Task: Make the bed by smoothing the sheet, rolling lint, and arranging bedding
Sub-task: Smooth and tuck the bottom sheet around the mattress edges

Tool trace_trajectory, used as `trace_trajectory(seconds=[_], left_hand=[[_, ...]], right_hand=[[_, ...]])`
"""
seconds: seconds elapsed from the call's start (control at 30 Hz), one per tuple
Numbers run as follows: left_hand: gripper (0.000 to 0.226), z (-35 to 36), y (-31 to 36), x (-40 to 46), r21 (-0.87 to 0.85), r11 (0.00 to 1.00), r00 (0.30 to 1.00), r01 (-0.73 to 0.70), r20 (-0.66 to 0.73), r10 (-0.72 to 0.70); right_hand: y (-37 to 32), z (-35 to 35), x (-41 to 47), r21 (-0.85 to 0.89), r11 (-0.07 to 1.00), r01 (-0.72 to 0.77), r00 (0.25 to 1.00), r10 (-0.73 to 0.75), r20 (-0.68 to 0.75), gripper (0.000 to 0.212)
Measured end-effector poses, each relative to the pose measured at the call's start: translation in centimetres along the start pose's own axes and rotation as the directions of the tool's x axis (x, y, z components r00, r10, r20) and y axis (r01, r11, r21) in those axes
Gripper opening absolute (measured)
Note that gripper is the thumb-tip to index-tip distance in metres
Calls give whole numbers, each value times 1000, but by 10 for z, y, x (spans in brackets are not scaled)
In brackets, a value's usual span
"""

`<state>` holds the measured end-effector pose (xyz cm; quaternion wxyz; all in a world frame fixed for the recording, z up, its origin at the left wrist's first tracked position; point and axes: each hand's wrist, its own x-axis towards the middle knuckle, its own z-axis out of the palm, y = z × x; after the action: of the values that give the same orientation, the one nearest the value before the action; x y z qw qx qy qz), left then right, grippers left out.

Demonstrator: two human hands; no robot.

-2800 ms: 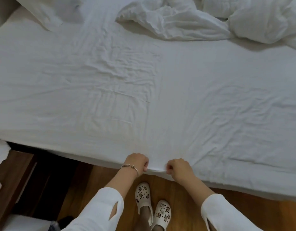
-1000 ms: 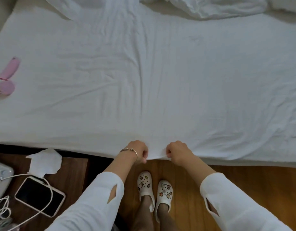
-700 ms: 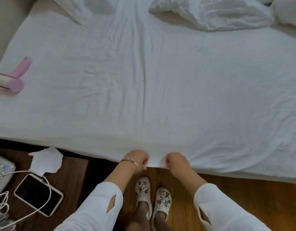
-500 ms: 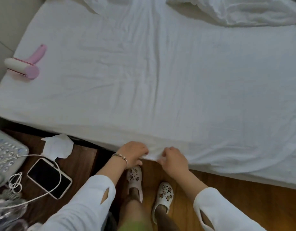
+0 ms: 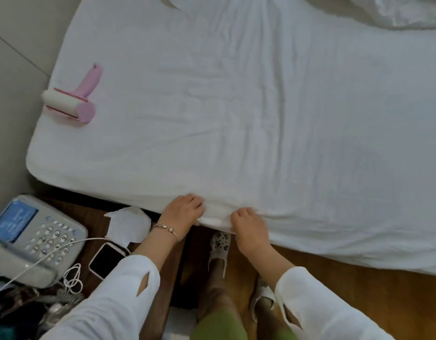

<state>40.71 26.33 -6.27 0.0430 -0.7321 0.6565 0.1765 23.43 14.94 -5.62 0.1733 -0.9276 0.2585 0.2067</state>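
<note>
A white sheet (image 5: 261, 119) covers the mattress, faintly creased in lines running toward me. My left hand (image 5: 183, 213) and my right hand (image 5: 248, 225) both grip the sheet's near edge, fingers curled into the fabric, a short gap between them. A pink lint roller (image 5: 73, 99) with a white roll lies on the sheet near the left corner of the bed. A bunched white duvet (image 5: 398, 11) sits at the far right.
A wooden bedside table (image 5: 94, 217) at the left carries a desk phone (image 5: 30, 239), a smartphone (image 5: 106, 262) with a white cable, and a crumpled tissue (image 5: 128, 224). A beige wall runs along the left. My feet in white clogs stand on the wooden floor (image 5: 359, 285).
The view swung left, bringing the lint roller and bedside table into sight. Both hands kept hold of the sheet's edge and shifted left along it; the creases look flatter than before.
</note>
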Motion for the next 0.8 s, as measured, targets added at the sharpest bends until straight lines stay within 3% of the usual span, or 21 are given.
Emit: trace_trajectory(seconds=[0.17, 0.23, 0.37, 0.63, 0.73, 0.8], left_hand=[[16, -21, -8, 8, -208, 962, 970, 176, 203, -133], [12, -22, -12, 7, -281, 916, 911, 288, 377, -170], [13, -14, -6, 9, -277, 898, 852, 341, 496, -171], [13, -4, -3, 9, -236, 923, 852, 304, 500, -153], [19, -16, -13, 6, -325, 899, 856, 293, 507, -96], [20, -26, -26, 3, -335, 881, 882, 335, 440, -169]], right_hand=[[5, -13, 2, 195, 971, -139, 986, 118, 115, 2], [6, -19, 7, 274, 940, -204, 967, 149, 208, 4], [4, -14, 13, 205, 961, -187, 939, 114, 324, 13], [-6, -18, 22, 25, 994, -107, 906, 87, 414, 21], [-12, -30, 27, 25, 994, -105, 923, 88, 373, 35], [-18, -37, 32, 84, 992, -90, 957, 63, 282, 34]])
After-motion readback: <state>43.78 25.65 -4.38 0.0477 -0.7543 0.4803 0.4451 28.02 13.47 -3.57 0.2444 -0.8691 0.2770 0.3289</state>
